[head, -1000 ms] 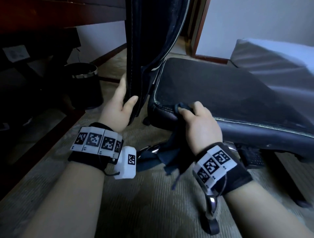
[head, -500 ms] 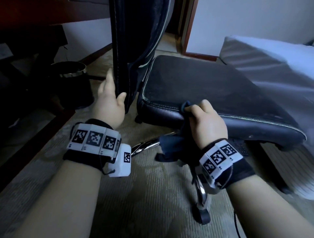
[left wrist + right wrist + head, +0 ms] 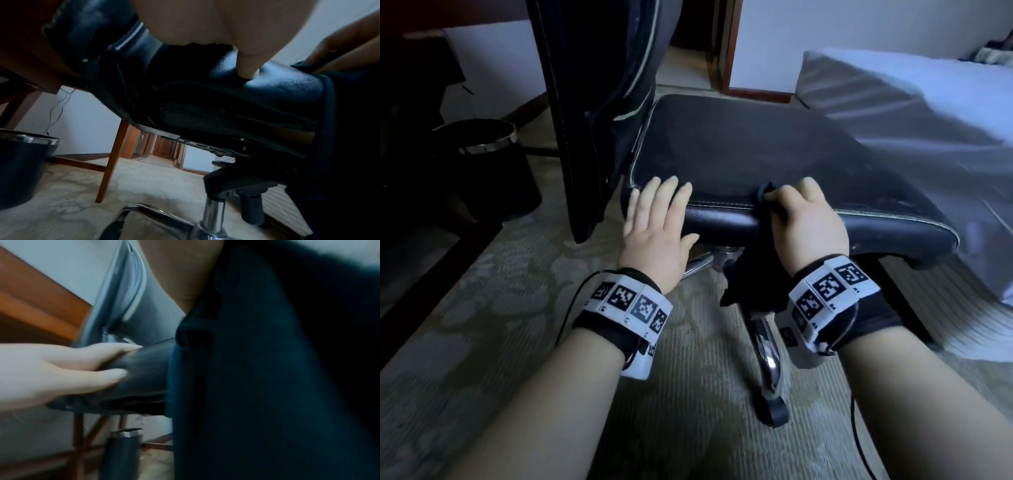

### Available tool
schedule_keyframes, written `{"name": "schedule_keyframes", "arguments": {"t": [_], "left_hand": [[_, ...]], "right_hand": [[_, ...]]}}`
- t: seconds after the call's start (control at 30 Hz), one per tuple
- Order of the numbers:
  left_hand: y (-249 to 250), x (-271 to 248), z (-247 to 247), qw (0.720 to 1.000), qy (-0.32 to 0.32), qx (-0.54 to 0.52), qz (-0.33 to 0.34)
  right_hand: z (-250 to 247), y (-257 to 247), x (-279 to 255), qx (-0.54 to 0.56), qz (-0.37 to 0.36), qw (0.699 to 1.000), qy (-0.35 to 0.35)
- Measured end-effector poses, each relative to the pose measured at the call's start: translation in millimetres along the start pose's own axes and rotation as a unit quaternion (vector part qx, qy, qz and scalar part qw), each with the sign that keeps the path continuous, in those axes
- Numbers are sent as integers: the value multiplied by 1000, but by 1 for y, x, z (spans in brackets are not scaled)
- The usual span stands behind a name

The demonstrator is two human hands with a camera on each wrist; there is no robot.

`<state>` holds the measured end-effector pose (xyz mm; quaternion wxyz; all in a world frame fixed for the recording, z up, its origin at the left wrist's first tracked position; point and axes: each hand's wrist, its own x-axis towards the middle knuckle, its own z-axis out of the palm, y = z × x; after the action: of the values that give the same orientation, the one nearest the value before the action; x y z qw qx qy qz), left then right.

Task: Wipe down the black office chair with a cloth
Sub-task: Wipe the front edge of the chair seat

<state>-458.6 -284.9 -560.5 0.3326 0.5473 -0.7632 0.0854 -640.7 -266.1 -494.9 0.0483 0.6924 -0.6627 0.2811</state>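
Observation:
The black office chair stands before me, its seat (image 3: pixel 756 147) flat and its backrest (image 3: pixel 592 85) upright at the left. My left hand (image 3: pixel 657 212) lies on the seat's near left edge, fingers straight over the top and the thumb (image 3: pixel 246 65) pressed into the padded rim (image 3: pixel 283 84). My right hand (image 3: pixel 808 219) grips a dark blue cloth (image 3: pixel 753 274) against the same edge, a little to the right. The cloth (image 3: pixel 267 369) hangs down below the seat and fills most of the right wrist view, where the left hand (image 3: pixel 72 369) shows too.
A dark waste bin (image 3: pixel 482 164) with a chrome rim stands left of the chair by a wooden desk leg (image 3: pixel 111 162). A bed (image 3: pixel 911 102) lies close on the right. The chair's chrome base leg (image 3: pixel 767 353) and castor (image 3: pixel 777 411) reach toward me over the carpet.
My left hand has let go of the backrest's edge and moved right onto the seat's near edge. The right hand has slid the cloth rightward along that edge.

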Motion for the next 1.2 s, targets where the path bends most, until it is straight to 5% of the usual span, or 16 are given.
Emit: {"name": "schedule_keyframes", "arguments": {"t": [0.07,0.23,0.53,0.63,0.73,1.1,1.2], "left_hand": [[2,1,4,1000,14,9,8],[-3,0,6,998,56,15,22],[-4,4,1,998,60,-9,1],[2,9,-6,999,39,-17,-26],[10,11,-9,999,30,2,18],[21,13,-3,999,38,-11,-9],[31,12,-4,999,36,1,-22]], "right_hand": [[-4,3,2,-2,19,1000,5],[15,-32,0,71,-84,994,24],[-7,25,0,-1,47,998,44],[-2,4,0,40,-14,997,57],[11,-16,-2,65,-83,994,28],[-17,42,-3,-28,95,994,33],[-12,27,-3,-11,53,998,34]]}}
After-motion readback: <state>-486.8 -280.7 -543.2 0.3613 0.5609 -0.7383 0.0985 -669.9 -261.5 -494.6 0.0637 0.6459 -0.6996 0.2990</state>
